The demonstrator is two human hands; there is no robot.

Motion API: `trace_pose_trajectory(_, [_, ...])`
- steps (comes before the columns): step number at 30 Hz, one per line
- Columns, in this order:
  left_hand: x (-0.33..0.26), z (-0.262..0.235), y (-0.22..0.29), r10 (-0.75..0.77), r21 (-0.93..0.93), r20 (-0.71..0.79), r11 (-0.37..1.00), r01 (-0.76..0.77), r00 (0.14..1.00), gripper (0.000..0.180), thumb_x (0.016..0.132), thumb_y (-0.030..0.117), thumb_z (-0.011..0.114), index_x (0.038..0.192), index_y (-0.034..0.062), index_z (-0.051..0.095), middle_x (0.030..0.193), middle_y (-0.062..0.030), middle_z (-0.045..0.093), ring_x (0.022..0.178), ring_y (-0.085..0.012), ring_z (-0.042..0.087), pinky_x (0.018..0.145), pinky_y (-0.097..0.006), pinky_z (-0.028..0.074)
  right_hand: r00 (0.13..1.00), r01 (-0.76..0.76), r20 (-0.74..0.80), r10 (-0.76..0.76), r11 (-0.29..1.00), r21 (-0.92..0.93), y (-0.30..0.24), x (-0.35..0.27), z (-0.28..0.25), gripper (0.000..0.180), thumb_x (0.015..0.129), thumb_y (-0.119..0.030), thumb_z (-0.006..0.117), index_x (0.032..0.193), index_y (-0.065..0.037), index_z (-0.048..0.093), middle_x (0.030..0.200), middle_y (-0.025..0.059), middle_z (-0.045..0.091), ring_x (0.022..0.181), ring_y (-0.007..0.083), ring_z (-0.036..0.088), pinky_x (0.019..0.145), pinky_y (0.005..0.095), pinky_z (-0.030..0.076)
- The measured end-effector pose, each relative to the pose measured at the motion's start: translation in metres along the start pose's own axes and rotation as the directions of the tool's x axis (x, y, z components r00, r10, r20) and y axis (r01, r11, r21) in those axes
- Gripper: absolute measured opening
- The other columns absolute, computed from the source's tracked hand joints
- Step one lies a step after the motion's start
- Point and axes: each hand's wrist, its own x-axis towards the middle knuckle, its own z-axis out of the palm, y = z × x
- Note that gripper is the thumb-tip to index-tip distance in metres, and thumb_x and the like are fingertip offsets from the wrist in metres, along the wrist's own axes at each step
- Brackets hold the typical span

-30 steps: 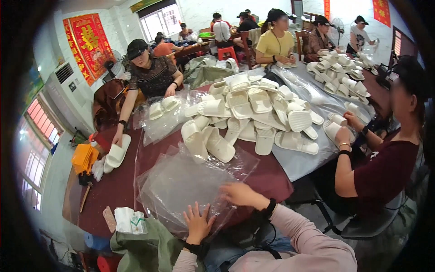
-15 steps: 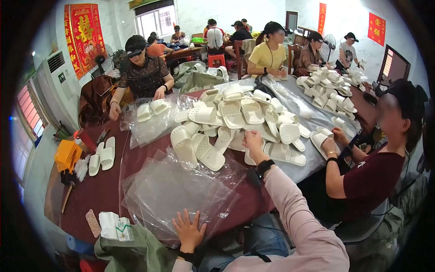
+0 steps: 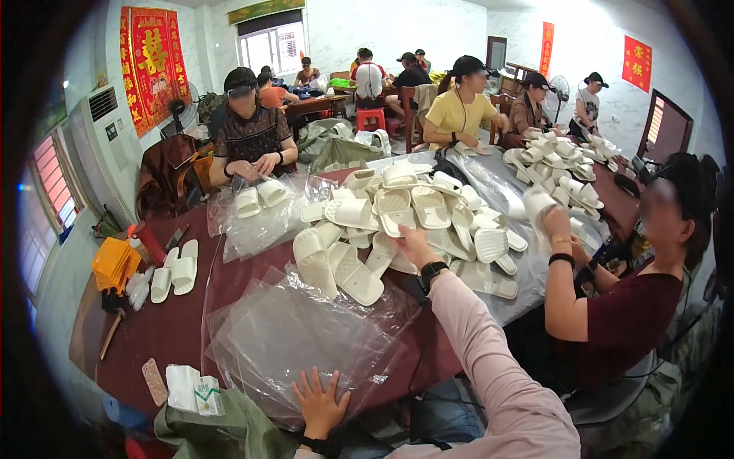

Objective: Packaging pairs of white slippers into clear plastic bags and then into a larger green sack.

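My left hand [image 3: 321, 405] lies flat with fingers spread on the near edge of a stack of clear plastic bags [image 3: 287, 336]. My right hand [image 3: 417, 248] reaches to the near side of a heap of white slippers, its fingers closed at the near end of a slipper [image 3: 394, 212]. The fingertips under that slipper are partly hidden. Two more slippers, one of them [image 3: 357, 274] tilted with its sole side low, rest just left of the right hand, beside the bags.
On the left are a pair of slippers [image 3: 183, 274], orange packets [image 3: 115, 264] and a tissue pack [image 3: 183, 389]. Across the table a co-worker handles slippers on plastic film [image 3: 264, 222]. At the right another person [image 3: 619, 306] holds a slipper close to the heap. Further back, more people sit working.
My right hand has moved left and slightly farther over the heap, to the end of a slipper. My left hand stays on the bags. The neighbour at right has lifted a slipper.
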Motion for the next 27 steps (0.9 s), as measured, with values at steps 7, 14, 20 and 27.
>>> trace_pose_trajectory(7, [-0.003, 0.009, -0.003, 0.028, 0.030, -0.069, 0.999, -0.026, 0.997, 0.056, 0.082, 0.052, 0.055, 0.131, 0.0258, 0.047, 0.141, -0.0187, 0.033, 0.130, -0.0462, 0.024, 0.103, -0.065, 0.013, 0.952, -0.152, 0.304, 0.043, 0.927, 0.344, -0.031, -0.064, 0.031, 0.028, 0.093, -0.012, 0.047, 0.117, 0.004, 0.048, 0.102, 0.0146, 0.062, 0.085, 0.0225, 0.063, 0.073, 0.0318, 0.051])
trace_pose_trajectory(14, [0.002, -0.008, -0.004, 0.003, -0.085, 0.072, 0.996, 0.003, 0.997, 0.063, 0.082, 0.055, 0.054, 0.136, 0.0256, 0.042, 0.141, -0.0193, 0.031, 0.129, -0.0466, 0.024, 0.103, -0.065, 0.013, 0.859, -0.216, 0.512, 0.011, 0.915, 0.342, -0.046, -0.124, 0.025, 0.025, 0.093, -0.015, 0.049, 0.115, -0.002, 0.051, 0.100, 0.0081, 0.063, 0.082, 0.0167, 0.061, 0.073, 0.0317, 0.049])
trace_pose_trajectory(20, [0.047, -0.026, -0.030, -0.163, -0.463, 0.424, 0.806, 0.368, 0.891, 0.090, 0.080, 0.041, 0.061, 0.147, 0.0110, 0.009, 0.141, -0.0252, 0.032, 0.123, -0.0449, 0.038, 0.103, -0.051, 0.030, 0.816, -0.261, 0.575, 0.058, 0.925, 0.277, -0.056, -0.162, 0.021, 0.042, 0.089, -0.014, 0.054, 0.127, 0.001, 0.043, 0.120, 0.0137, 0.056, 0.104, 0.0226, 0.057, 0.090, 0.0379, 0.046])
trace_pose_trajectory(27, [0.077, -0.025, -0.075, -0.372, -0.460, 0.102, 0.805, 0.375, 0.923, 0.103, 0.080, 0.030, 0.062, 0.144, 0.0090, -0.017, 0.118, -0.0316, 0.053, 0.105, -0.0455, 0.054, 0.092, -0.049, 0.042, 0.763, -0.196, 0.633, 0.131, 0.980, 0.034, -0.043, -0.188, 0.022, 0.056, 0.088, -0.013, 0.054, 0.136, 0.006, 0.032, 0.133, 0.0184, 0.047, 0.119, 0.0289, 0.050, 0.102, 0.0420, 0.040])
